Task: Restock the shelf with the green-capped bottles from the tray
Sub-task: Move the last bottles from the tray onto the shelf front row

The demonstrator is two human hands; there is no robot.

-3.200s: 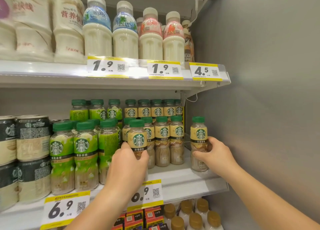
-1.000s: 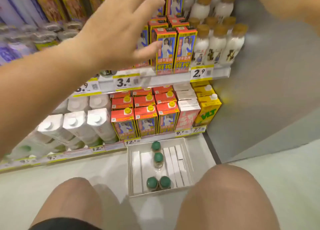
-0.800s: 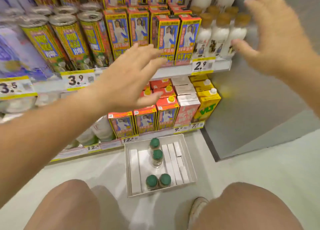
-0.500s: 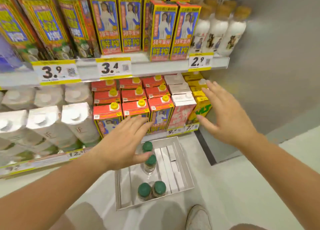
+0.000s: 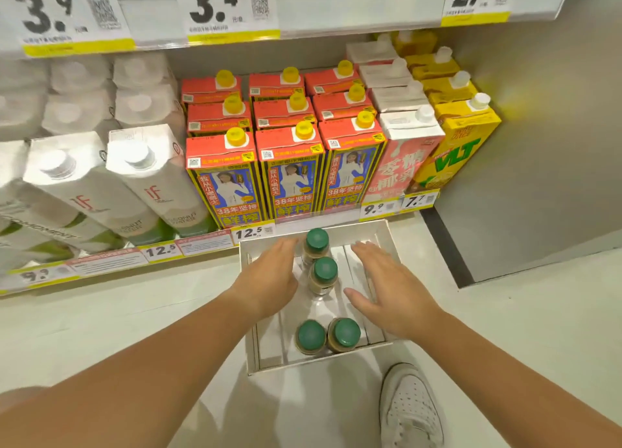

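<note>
A white cardboard tray (image 5: 382, 233) lies on the floor in front of the bottom shelf. Several green-capped bottles stand in it: one at the far end (image 5: 316, 240), one just behind it (image 5: 324, 269), and a pair side by side at the near end (image 5: 311, 335) (image 5: 344, 333). My left hand (image 5: 271, 279) hovers flat and open over the tray, just left of the two far bottles. On the other side of those bottles my right hand (image 5: 383, 287) is spread open. Neither hand holds anything.
The bottom shelf behind the tray holds red-topped juice cartons (image 5: 291, 174), white coconut-water cartons (image 5: 148, 178), a pink carton (image 5: 402, 158) and yellow VLT cartons (image 5: 461, 151). A grey wall panel (image 5: 538, 144) stands at the right. My white shoe (image 5: 409, 410) rests near the tray.
My view has dropped from the upper shelves to the floor. Both hands have come down from shelf height to just above the tray, on either side of the far bottles.
</note>
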